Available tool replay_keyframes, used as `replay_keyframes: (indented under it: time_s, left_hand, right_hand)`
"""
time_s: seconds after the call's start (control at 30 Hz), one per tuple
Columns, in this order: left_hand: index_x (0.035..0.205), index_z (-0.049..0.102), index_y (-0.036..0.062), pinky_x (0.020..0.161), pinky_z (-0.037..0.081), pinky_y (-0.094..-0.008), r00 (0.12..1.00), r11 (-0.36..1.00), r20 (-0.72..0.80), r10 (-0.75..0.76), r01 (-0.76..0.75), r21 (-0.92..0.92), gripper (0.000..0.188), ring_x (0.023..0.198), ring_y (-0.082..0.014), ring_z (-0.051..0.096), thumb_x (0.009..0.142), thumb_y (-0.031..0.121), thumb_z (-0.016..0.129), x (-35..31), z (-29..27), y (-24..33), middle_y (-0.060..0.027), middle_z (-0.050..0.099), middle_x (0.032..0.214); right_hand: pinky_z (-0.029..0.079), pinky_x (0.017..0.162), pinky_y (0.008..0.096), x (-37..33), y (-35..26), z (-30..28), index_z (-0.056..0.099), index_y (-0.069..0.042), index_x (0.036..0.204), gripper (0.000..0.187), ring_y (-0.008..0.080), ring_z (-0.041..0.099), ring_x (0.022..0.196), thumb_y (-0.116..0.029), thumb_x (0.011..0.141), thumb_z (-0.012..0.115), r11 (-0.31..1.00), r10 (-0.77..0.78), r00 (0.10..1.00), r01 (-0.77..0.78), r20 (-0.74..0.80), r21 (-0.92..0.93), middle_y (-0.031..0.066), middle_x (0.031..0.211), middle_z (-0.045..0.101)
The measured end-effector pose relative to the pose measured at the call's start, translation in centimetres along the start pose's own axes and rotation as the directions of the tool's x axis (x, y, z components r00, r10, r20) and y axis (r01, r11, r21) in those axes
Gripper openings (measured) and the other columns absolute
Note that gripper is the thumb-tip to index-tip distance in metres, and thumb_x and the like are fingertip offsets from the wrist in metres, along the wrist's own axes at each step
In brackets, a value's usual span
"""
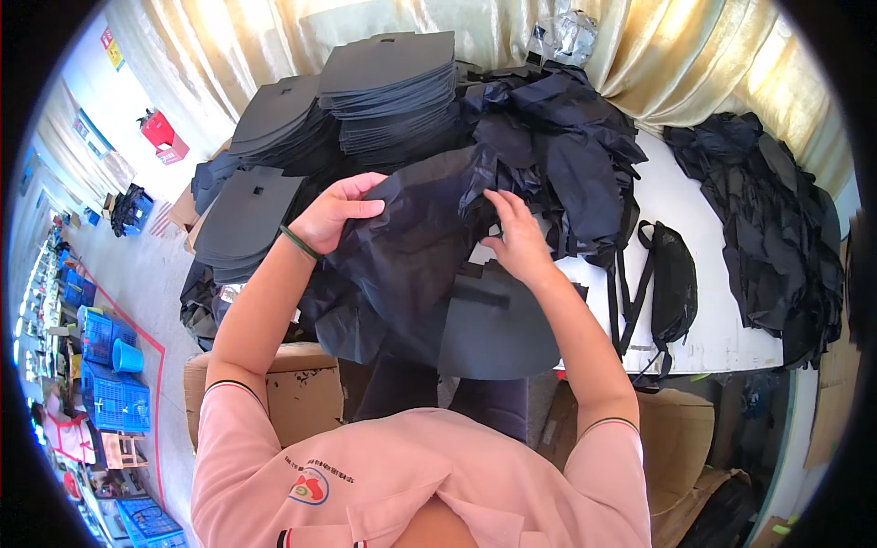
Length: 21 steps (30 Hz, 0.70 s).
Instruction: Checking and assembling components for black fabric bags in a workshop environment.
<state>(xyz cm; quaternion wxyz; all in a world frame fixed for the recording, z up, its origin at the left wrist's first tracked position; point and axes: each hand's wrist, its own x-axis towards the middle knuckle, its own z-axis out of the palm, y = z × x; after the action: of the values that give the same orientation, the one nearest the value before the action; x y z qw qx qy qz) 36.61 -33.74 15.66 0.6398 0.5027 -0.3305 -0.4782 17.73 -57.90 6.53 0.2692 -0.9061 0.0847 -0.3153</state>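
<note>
My left hand (343, 212) pinches the upper left edge of a thin black fabric piece, perhaps a bag (411, 237), between thumb and fingers. The fabric hangs in loose folds over the table's near edge. At its right edge is my right hand (521, 236), thumb and fingers apart, fingertips close to or touching the cloth. Below that hand, a dark grey panel (502, 324) with a slot juts over the near edge, its left side beside the fabric.
Stacks of dark grey panels (388, 68) stand at the back left, with another stack (247, 219) nearer. Crumpled black fabric (566, 128) covers the white table's (722, 310) back; more fabric (776, 228) lies right. A black mesh pouch (674, 283) rests between. Cardboard boxes (306, 388) stand below.
</note>
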Motion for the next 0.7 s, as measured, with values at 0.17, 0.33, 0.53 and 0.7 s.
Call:
replay_keyframes:
  time_s: [0.17, 0.33, 0.53, 0.7]
  left_hand:
    - [0.125, 0.057, 0.0006, 0.098, 0.046, -0.0307, 0.997, 0.998, 0.035, 0.064, -0.063, -0.026, 0.038, 0.106, -0.0143, 0.061, 0.087, 0.003, 0.065, -1.5, 0.2, 1.2, -0.0052, 0.065, 0.117]
    - [0.124, 0.056, 0.0022, 0.099, 0.045, -0.0377, 0.82, 0.613, -0.305, 0.484, -0.069, 0.787, 0.045, 0.111, -0.0252, 0.058, 0.083, 0.011, 0.073, -2.2, -2.6, 1.9, -0.0115, 0.063, 0.117]
    - [0.123, 0.056, 0.0073, 0.096, 0.044, -0.0436, 0.72, 0.09, 0.136, 0.68, -0.266, 0.96, 0.056, 0.108, -0.0343, 0.056, 0.077, 0.029, 0.079, 1.0, 7.5, 0.2, -0.0163, 0.058, 0.117]
    - [0.121, 0.055, 0.0068, 0.081, 0.052, -0.0364, 0.859, 0.565, -0.132, 0.495, -0.203, 0.799, 0.049, 0.088, -0.0254, 0.065, 0.078, 0.015, 0.078, 3.0, 6.8, -0.5, -0.013, 0.064, 0.105]
  right_hand:
    - [0.042, 0.098, 0.0419, 1.8, 0.9, 4.8, 0.06, -0.01, 0.117, 0.05, 0.0306, 0.054, 0.114, -0.001, 0.069, 0.074, 0.978, -0.111, 0.993, 0.104, -0.031, -0.179, 0.0094, 0.12, 0.056]
    - [0.046, 0.086, 0.039, 3.1, -2.0, 3.1, 0.06, -0.009, 0.094, 0.029, 0.0304, 0.06, 0.094, 0.0, 0.07, 0.07, 0.989, -0.149, 0.981, 0.148, -0.126, -0.019, 0.0068, 0.098, 0.059]
    - [0.054, 0.068, 0.0445, 4.1, -6.2, 0.2, 0.057, -0.007, 0.097, 0.029, 0.0361, 0.065, 0.081, 0.006, 0.072, 0.065, 0.984, -0.166, 0.98, 0.158, -0.109, -0.082, 0.0106, 0.101, 0.058]
    - [0.054, 0.083, 0.0404, 5.0, -9.6, -1.5, 0.055, -0.006, 0.114, 0.046, 0.0389, 0.063, 0.1, 0.016, 0.073, 0.055, 0.951, -0.253, 0.952, 0.277, -0.17, 0.135, 0.0174, 0.119, 0.055]
